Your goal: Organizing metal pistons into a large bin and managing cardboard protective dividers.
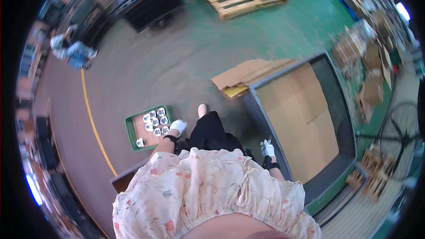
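White-gloved left hand (pixel 178 127) was beside a green tray (pixel 129 133) of silvery round parts (pixel 155 122), left of centre, right hand (pixel 268 149) hung by a grey bin (pixel 261 113), fingers' grip couldn't be told.

we found the floor (pixel 168 57) evenly and moderately lit, darkening softly beside the black trousers (pixel 210 132). near the rim, 2 patches glared white: a bright spot (pixel 402 12) at upper right and a bright streak (pixel 33 189) at lower left. we caught glints on the silvery parts (pixel 155 121). the fisheye bent the yellow line (pixel 91 119), black swallowed the corners, and we saw the distant person (pixel 68 51) softly blurred.
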A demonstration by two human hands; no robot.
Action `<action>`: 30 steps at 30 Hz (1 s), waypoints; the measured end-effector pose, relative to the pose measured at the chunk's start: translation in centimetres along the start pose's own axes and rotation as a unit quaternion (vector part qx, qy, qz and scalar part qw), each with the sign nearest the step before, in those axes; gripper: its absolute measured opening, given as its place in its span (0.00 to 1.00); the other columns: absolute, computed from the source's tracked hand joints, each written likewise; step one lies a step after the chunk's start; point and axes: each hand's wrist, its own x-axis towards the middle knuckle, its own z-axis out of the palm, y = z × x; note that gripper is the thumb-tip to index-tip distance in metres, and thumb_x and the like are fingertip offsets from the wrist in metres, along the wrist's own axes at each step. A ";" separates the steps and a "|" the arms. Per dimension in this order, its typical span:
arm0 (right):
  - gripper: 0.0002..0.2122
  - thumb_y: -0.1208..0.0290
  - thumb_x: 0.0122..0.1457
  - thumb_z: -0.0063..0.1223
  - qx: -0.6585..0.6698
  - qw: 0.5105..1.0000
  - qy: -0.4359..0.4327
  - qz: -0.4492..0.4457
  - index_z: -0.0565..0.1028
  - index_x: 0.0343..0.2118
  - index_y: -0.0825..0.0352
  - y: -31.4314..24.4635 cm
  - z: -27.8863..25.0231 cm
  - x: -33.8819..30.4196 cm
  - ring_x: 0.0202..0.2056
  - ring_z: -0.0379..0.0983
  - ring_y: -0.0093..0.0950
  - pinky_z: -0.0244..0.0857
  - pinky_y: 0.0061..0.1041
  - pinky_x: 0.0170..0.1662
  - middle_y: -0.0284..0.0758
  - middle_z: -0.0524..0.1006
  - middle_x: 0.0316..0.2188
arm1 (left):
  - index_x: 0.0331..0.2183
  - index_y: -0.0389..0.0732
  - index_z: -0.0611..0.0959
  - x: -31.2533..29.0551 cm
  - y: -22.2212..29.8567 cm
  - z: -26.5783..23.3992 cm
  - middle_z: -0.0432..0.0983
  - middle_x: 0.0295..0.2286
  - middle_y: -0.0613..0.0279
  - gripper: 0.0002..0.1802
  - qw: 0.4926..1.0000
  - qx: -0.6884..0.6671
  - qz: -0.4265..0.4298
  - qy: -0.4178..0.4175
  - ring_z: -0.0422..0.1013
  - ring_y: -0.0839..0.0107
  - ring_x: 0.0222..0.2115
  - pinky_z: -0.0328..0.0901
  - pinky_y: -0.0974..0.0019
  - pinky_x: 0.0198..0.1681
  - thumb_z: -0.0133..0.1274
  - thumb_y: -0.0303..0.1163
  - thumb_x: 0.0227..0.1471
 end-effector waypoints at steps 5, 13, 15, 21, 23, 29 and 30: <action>0.20 0.45 0.61 0.43 -0.072 0.989 -0.128 -0.015 0.75 0.28 0.56 -10.3 8.1 4.7 0.09 0.58 0.20 0.52 0.21 0.12 0.26 0.67 0.13 | 0.39 0.42 0.82 -0.3 1.3 -6.6 0.77 0.40 0.49 0.25 0.995 -0.087 0.032 0.033 0.72 0.50 0.43 0.65 0.54 0.48 0.42 0.50 0.53; 0.27 0.47 0.65 0.36 -0.220 0.864 -0.382 -0.242 0.73 0.48 0.70 -28.6 31.7 -4.0 0.47 0.70 0.30 0.65 0.30 0.49 0.39 0.75 0.46 | 0.48 0.43 0.78 -6.3 1.9 -18.7 0.75 0.46 0.54 0.38 0.950 -0.287 0.117 0.046 0.72 0.56 0.45 0.65 0.58 0.51 0.47 0.65 0.48; 0.30 0.47 0.65 0.34 -0.348 0.747 -0.467 -0.321 0.69 0.53 0.73 -31.2 36.3 -9.9 0.53 0.67 0.31 0.62 0.30 0.54 0.41 0.70 0.53 | 0.50 0.39 0.76 -11.6 3.6 -21.3 0.74 0.48 0.56 0.43 0.889 -0.435 0.145 0.023 0.72 0.60 0.45 0.65 0.60 0.50 0.48 0.67 0.47; 0.25 0.53 0.67 0.29 -0.514 0.521 -0.590 -0.342 0.70 0.54 0.67 -29.5 39.7 -22.5 0.48 0.70 0.30 0.61 0.28 0.53 0.40 0.72 0.52 | 0.47 0.32 0.76 -21.2 9.9 -16.6 0.76 0.41 0.52 0.35 0.633 -0.754 0.152 0.093 0.74 0.67 0.41 0.67 0.66 0.47 0.54 0.55 0.52; 0.24 0.55 0.68 0.27 -0.514 0.427 -0.648 -0.365 0.70 0.53 0.68 -26.0 39.0 -21.3 0.47 0.71 0.29 0.63 0.27 0.52 0.38 0.73 0.51 | 0.41 0.33 0.78 -23.2 12.3 -13.2 0.79 0.33 0.56 0.24 0.557 -0.804 0.136 0.159 0.76 0.68 0.34 0.69 0.67 0.42 0.54 0.46 0.55; 0.20 0.58 0.66 0.39 -0.596 0.367 -0.697 -0.155 0.69 0.56 0.62 -14.3 31.5 -21.3 0.46 0.72 0.29 0.65 0.27 0.48 0.39 0.75 0.48 | 0.37 0.35 0.79 -29.0 18.9 2.3 0.76 0.23 0.62 0.18 0.393 -0.887 0.025 0.241 0.74 0.70 0.25 0.70 0.65 0.34 0.53 0.42 0.56; 0.21 0.57 0.65 0.42 -0.611 0.336 -0.698 -0.167 0.67 0.57 0.61 -13.3 30.4 -20.4 0.46 0.72 0.28 0.66 0.28 0.46 0.40 0.75 0.47 | 0.38 0.35 0.79 -30.0 19.6 3.8 0.76 0.23 0.61 0.19 0.370 -0.893 -0.010 0.257 0.74 0.70 0.25 0.71 0.66 0.33 0.52 0.43 0.56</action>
